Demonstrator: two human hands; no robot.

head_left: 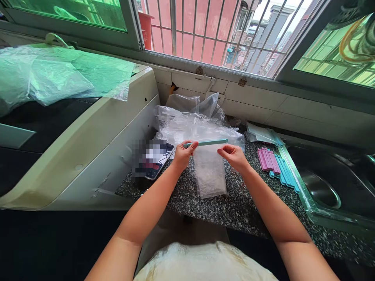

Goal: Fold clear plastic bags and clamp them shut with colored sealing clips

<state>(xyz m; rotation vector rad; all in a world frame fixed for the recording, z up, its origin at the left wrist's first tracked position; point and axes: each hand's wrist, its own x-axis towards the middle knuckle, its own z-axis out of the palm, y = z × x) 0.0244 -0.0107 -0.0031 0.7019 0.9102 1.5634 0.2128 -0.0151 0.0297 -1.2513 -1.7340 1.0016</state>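
A small clear plastic bag (209,173) hangs over the speckled granite counter (234,207), its top edge caught in a long teal sealing clip (208,143). My left hand (183,154) pinches the clip's left end. My right hand (233,155) holds the bag's upper right corner just under the clip. The bag's contents look pale and are hard to make out.
Several pink clips (268,160) and blue clips (286,173) lie to the right, beside a steel sink (325,187). Crumpled clear plastic bags (193,123) pile up behind. A phone (154,159) lies on the left, next to a white appliance (96,144). A barred window is ahead.
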